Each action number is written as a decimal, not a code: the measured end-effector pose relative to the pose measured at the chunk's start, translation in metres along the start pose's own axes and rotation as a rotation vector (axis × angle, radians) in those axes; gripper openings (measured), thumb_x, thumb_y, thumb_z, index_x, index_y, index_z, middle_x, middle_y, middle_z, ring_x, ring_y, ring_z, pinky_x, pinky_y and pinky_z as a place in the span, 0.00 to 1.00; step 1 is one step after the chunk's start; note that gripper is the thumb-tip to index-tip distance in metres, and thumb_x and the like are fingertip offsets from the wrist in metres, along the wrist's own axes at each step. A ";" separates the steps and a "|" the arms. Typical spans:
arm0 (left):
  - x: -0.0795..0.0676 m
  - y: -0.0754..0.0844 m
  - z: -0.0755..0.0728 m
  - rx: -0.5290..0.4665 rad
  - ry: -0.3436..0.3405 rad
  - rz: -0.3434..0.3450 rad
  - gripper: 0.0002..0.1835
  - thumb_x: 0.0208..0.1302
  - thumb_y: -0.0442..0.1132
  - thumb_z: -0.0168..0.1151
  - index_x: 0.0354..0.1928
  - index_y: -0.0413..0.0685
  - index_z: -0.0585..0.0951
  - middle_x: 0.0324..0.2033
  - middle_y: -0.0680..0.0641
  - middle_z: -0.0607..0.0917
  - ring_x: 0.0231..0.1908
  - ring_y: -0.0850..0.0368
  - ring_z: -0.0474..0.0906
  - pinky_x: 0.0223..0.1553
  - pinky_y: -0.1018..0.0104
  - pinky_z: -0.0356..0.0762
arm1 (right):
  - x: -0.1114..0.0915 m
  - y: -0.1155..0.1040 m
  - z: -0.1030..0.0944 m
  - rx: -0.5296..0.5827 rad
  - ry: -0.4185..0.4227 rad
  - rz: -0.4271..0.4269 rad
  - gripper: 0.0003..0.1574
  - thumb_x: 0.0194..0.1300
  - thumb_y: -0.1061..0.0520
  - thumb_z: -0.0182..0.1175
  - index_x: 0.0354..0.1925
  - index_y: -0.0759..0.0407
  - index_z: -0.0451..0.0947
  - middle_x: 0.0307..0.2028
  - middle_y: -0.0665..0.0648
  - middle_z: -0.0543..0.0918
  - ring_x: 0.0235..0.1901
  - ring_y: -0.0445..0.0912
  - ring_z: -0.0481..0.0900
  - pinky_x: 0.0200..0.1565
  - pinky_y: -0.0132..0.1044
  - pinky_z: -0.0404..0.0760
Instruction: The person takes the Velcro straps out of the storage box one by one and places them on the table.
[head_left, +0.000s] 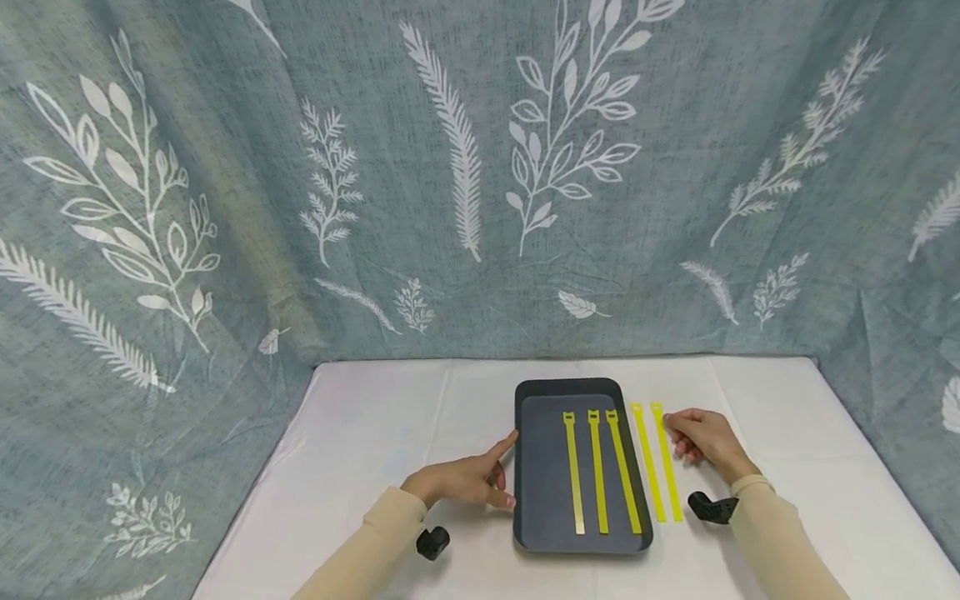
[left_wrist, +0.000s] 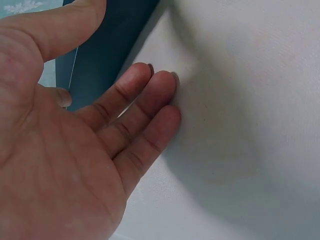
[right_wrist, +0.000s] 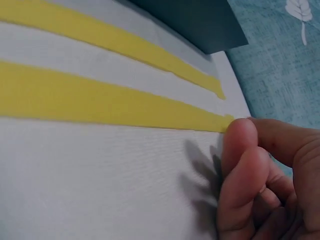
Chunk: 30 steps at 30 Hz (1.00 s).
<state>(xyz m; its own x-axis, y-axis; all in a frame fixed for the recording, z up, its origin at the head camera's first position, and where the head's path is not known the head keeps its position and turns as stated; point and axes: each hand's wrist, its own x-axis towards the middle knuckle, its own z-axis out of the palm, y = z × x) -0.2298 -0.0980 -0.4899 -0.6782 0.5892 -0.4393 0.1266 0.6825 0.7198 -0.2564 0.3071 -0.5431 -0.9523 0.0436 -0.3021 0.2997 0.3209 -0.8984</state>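
A dark grey rectangular tray (head_left: 540, 475) lies on the white-covered table. Inside it are three yellow cable straps (head_left: 598, 471) with slotted heads, roughly side by side. Two more yellow straps lie just right of the tray, an inner strap (head_left: 648, 462) and an outer strap (head_left: 670, 471). My right hand (head_left: 702, 437) pinches the outer strap by its head end; in the right wrist view its fingertips (right_wrist: 242, 135) cover that end. Against the tray's left side, my left hand (head_left: 467, 482) touches with extended index finger and thumb, the other fingers (left_wrist: 145, 100) loosely bent.
A white cloth (head_left: 375, 433) covers the table. Behind and on both sides hangs a blue-green curtain (head_left: 480, 308) with white leaf prints. Black wrist cameras, one at the left wrist (head_left: 432, 543) and one at the right wrist (head_left: 712, 507), sit close over the cloth.
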 end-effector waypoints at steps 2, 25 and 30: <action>0.005 0.000 0.002 -0.008 0.001 0.009 0.57 0.64 0.41 0.72 0.82 0.55 0.40 0.37 0.49 0.77 0.33 0.59 0.72 0.41 0.66 0.68 | -0.001 0.002 -0.003 0.007 0.012 -0.003 0.24 0.74 0.47 0.59 0.47 0.69 0.75 0.22 0.47 0.78 0.18 0.37 0.76 0.23 0.31 0.78; 0.003 -0.008 0.018 -0.056 0.107 0.053 0.52 0.63 0.41 0.72 0.82 0.52 0.49 0.37 0.48 0.78 0.32 0.57 0.71 0.37 0.64 0.70 | 0.000 0.012 -0.002 0.059 0.077 0.044 0.25 0.78 0.46 0.53 0.51 0.69 0.75 0.25 0.47 0.78 0.20 0.36 0.76 0.24 0.30 0.78; -0.002 -0.011 0.016 -0.045 0.164 0.069 0.48 0.65 0.42 0.71 0.81 0.50 0.53 0.39 0.48 0.77 0.32 0.57 0.71 0.35 0.65 0.69 | 0.006 0.007 0.002 0.085 0.072 0.034 0.24 0.78 0.46 0.53 0.50 0.68 0.75 0.26 0.47 0.79 0.20 0.36 0.77 0.24 0.29 0.77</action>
<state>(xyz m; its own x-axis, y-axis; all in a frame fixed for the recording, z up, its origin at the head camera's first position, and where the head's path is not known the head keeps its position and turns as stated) -0.2176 -0.0997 -0.5054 -0.7784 0.5531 -0.2970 0.1470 0.6205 0.7703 -0.2599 0.3079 -0.5522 -0.9422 0.1221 -0.3120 0.3329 0.2368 -0.9127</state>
